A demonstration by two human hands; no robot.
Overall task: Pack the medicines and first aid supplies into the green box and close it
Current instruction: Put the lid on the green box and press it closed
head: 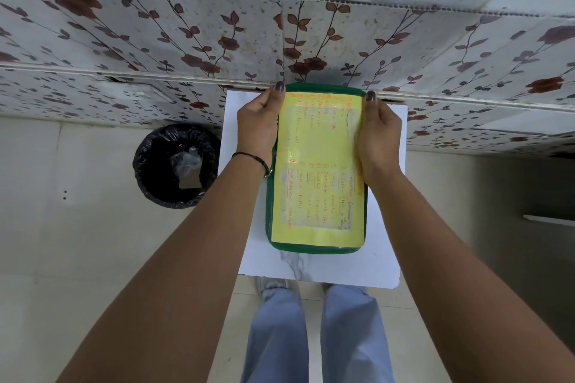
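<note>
The green box lies closed on a small white table, its lid covered by a yellow sheet with orange handwriting. My left hand grips the box's left side near the far end, thumb on the top corner. My right hand grips the right side in the same way. No medicines or supplies are visible outside the box.
A wall with a red floral pattern stands just behind the table. A round bin with a black liner sits on the floor to the left. My legs in blue jeans stand at the table's near edge.
</note>
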